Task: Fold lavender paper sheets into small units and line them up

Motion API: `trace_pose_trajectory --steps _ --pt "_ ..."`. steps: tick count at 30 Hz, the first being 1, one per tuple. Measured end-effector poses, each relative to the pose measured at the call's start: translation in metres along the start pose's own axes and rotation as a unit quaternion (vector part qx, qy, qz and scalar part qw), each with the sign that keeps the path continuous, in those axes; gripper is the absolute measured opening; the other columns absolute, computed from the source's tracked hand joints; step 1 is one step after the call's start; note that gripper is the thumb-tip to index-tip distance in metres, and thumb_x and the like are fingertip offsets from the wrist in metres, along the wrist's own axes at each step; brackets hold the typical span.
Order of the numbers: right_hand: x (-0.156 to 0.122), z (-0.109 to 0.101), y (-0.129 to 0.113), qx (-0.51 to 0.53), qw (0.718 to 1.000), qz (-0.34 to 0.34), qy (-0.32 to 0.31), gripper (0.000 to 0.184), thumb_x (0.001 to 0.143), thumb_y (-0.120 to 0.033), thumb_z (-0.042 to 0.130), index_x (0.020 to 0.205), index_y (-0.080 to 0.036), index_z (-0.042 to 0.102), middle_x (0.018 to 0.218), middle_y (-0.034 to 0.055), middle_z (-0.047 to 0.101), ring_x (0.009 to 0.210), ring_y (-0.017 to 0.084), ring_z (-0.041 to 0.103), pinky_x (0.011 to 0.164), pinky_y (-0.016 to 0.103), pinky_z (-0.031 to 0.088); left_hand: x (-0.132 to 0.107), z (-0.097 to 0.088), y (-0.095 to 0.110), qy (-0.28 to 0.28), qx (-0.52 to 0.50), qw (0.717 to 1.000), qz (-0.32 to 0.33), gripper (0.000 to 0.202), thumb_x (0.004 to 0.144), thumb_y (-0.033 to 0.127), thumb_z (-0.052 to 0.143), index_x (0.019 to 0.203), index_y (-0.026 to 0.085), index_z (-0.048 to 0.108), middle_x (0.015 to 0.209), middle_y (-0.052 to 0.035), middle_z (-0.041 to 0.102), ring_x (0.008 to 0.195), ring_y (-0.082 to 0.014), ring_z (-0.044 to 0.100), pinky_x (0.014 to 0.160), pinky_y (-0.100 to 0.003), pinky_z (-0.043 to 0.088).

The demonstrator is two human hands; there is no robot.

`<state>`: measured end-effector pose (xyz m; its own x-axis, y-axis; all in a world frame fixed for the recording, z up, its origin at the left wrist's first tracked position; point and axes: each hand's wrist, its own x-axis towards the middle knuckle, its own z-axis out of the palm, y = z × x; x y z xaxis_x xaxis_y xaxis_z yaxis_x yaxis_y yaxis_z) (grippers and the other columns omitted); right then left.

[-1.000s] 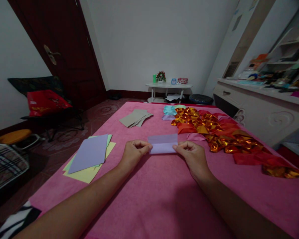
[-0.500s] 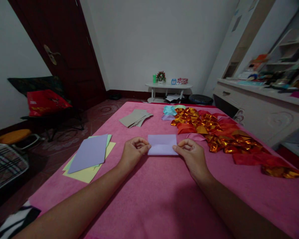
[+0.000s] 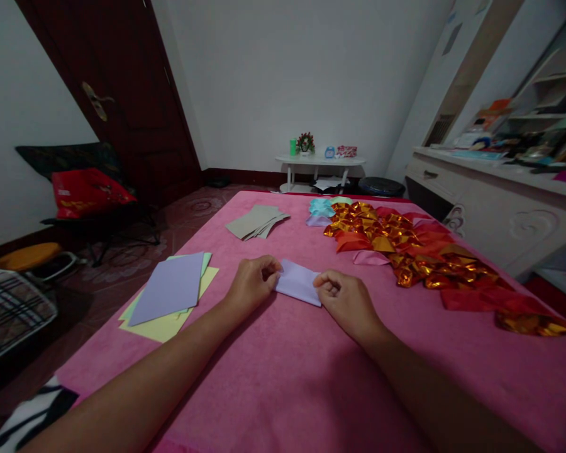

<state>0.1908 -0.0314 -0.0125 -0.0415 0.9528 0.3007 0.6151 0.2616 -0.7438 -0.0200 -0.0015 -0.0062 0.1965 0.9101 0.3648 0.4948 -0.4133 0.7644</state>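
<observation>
A folded lilac paper (image 3: 298,282) lies on the pink tablecloth (image 3: 283,371) in front of me. My left hand (image 3: 252,284) pinches its left end with curled fingers. My right hand (image 3: 345,301) pinches its right near corner, fingers closed. The paper sits slanted between both hands. To the left lies a stack of flat sheets (image 3: 170,294), lilac on top with green and yellow beneath.
A pile of gold and red foil pieces (image 3: 405,251) runs along the table's right side. Grey card pieces (image 3: 257,222) and small blue and lilac folded pieces (image 3: 321,211) lie at the far end. A white dresser (image 3: 500,214) stands right; a chair with a red bag (image 3: 85,192) left.
The lilac paper has turned from square-on to slanted and come nearer me. My right hand moved left and toward me with it; my left hand stayed near the paper's left end.
</observation>
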Motion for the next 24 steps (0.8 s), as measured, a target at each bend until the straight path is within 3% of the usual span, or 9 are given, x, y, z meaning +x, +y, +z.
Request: trace_pose_trajectory --steps 6,10,14,17,20,24 --pt "0.001 -0.001 -0.006 -0.105 0.992 -0.053 -0.051 0.029 0.07 -0.012 0.05 0.082 -0.024 0.074 0.084 0.0018 0.072 0.071 0.016 0.064 0.063 0.024 0.044 0.004 0.004 -0.01 -0.028 0.084 0.995 0.035 0.022 0.065 0.002 0.053 0.073 0.016 0.068 0.065 -0.0011 0.066 0.057 -0.0112 0.056 0.056 -0.021 0.041" --pt "0.003 -0.002 -0.009 -0.129 0.988 -0.057 -0.066 0.03 0.07 -0.01 0.05 0.081 -0.025 0.074 0.085 0.0014 0.072 0.072 0.016 0.064 0.064 0.024 0.044 0.004 0.003 -0.008 -0.025 0.115 0.993 0.03 0.021 0.067 0.004 0.055 0.075 0.016 0.07 0.075 -0.0034 0.066 0.066 -0.013 0.058 0.064 -0.024 0.044" --pt "0.004 -0.002 -0.008 -0.132 0.987 -0.061 -0.071 0.031 0.07 -0.009 0.05 0.081 -0.025 0.074 0.085 0.0017 0.072 0.073 0.016 0.064 0.066 0.024 0.045 0.004 0.002 0.0 -0.005 0.213 0.969 0.121 0.017 0.07 0.009 0.058 0.074 0.019 0.072 0.094 -0.0072 0.061 0.089 -0.0202 0.055 0.076 -0.032 0.043" --pt "0.005 -0.001 -0.006 -0.128 0.988 -0.057 -0.07 0.031 0.07 -0.01 0.05 0.081 -0.025 0.074 0.086 0.0019 0.072 0.073 0.016 0.065 0.066 0.024 0.045 0.005 0.005 0.001 -0.071 0.226 0.956 0.173 0.023 0.073 0.005 0.052 0.073 0.018 0.071 0.085 -0.0071 0.062 0.084 -0.0192 0.055 0.076 -0.032 0.042" --pt "0.005 0.0 -0.004 -0.126 0.988 -0.056 -0.066 0.031 0.071 -0.01 0.05 0.083 -0.025 0.074 0.086 0.0019 0.073 0.075 0.016 0.065 0.067 0.024 0.045 0.005 0.009 0.003 -0.114 0.186 0.963 0.157 0.025 0.073 0.002 0.047 0.077 0.016 0.069 0.078 -0.0064 0.063 0.076 -0.0163 0.057 0.072 -0.027 0.043" --pt "0.005 0.0 -0.005 -0.127 0.988 -0.057 -0.068 0.03 0.071 -0.011 0.05 0.081 -0.024 0.074 0.083 0.0019 0.072 0.072 0.016 0.064 0.065 0.025 0.045 0.002 0.019 0.013 -0.085 0.214 0.967 0.109 0.009 0.075 0.023 0.061 0.078 0.015 0.065 0.08 -0.0074 0.062 0.074 -0.0184 0.057 0.067 -0.028 0.042"
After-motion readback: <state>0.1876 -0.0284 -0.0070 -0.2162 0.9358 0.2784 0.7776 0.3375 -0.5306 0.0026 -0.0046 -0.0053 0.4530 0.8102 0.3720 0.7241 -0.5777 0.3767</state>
